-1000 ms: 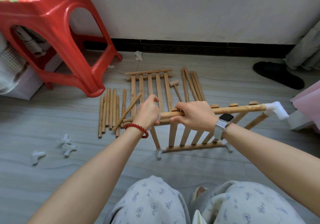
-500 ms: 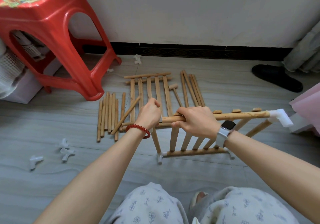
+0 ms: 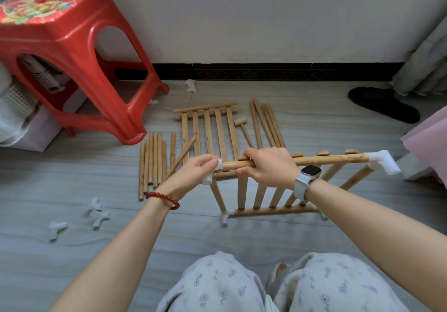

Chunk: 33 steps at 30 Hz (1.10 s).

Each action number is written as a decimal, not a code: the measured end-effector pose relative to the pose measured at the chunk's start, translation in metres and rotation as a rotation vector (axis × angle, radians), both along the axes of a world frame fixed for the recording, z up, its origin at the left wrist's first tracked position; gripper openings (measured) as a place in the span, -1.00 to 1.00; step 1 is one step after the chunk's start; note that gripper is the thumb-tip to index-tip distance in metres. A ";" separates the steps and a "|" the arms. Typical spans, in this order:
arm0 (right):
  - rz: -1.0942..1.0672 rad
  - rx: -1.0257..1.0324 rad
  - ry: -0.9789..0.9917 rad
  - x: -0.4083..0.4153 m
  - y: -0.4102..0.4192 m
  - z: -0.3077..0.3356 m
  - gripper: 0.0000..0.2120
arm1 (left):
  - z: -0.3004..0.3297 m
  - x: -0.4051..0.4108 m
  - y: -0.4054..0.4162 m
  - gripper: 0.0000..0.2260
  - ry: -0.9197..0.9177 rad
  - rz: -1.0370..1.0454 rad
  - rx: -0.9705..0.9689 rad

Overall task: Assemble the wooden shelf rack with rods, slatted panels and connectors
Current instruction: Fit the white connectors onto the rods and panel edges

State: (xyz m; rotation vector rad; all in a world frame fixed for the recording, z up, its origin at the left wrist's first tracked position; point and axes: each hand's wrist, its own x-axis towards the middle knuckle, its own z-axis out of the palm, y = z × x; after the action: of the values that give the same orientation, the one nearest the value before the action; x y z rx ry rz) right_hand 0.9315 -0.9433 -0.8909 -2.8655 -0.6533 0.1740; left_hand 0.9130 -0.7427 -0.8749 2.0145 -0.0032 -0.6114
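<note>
Half a second ago our left hand [image 3: 197, 171] covered the rod's end; now the white plastic corner connector [image 3: 212, 172] shows, pinched in its curled fingers and seated on the upper wooden rod [image 3: 333, 160], so we judge this corner joined. Our right hand [image 3: 268, 168] wraps that rod. The pale slatted wooden panel [image 3: 263, 190] stands on edge on the grey floor [image 3: 72, 251], framed with connectors.

Home floor: plastic stool [image 3: 72, 53], slipper [image 3: 383, 103], curtain [image 3: 425, 62].
</note>
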 end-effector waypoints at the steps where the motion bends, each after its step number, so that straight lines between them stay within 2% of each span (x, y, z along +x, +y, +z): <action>1: 0.000 0.001 0.000 0.000 0.000 0.000 -0.71 | 0.006 0.002 0.002 -0.71 0.061 -0.047 0.021; 6: -0.003 0.006 0.021 0.002 0.000 0.002 -0.69 | 0.028 0.021 -0.001 -0.71 0.081 -0.244 0.279; 14: -0.021 0.039 0.060 0.005 0.000 0.004 -0.68 | 0.032 0.026 -0.006 -0.78 0.029 -0.381 0.468; 19: -0.041 0.051 0.033 -0.001 0.000 0.004 -0.69 | 0.032 0.025 -0.012 -0.76 0.013 -0.365 0.458; 25: -0.038 0.022 -0.006 -0.013 -0.007 0.004 -0.71 | 0.033 0.024 -0.021 -0.83 0.091 -0.381 0.306; 27: -0.003 0.012 0.011 -0.011 -0.009 0.006 -0.74 | 0.029 0.021 -0.017 -0.84 0.135 -0.327 0.176; 29: 0.040 0.008 0.044 -0.009 -0.013 0.005 -0.75 | 0.017 0.014 -0.017 -0.80 0.183 -0.186 -0.028; 31: 0.076 0.009 0.057 -0.009 -0.018 0.006 -0.74 | 0.002 0.004 -0.022 -0.82 0.163 0.042 -0.212; 33: 0.079 -0.032 -0.008 -0.010 -0.025 0.003 -0.68 | -0.008 0.001 -0.031 -0.84 0.083 0.238 -0.258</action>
State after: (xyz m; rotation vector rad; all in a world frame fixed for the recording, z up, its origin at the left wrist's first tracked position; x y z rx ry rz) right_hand 0.9211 -0.9682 -0.8879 -2.8743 -0.7725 0.1858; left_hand 0.9139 -0.7737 -0.8829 1.7085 0.1952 -0.5141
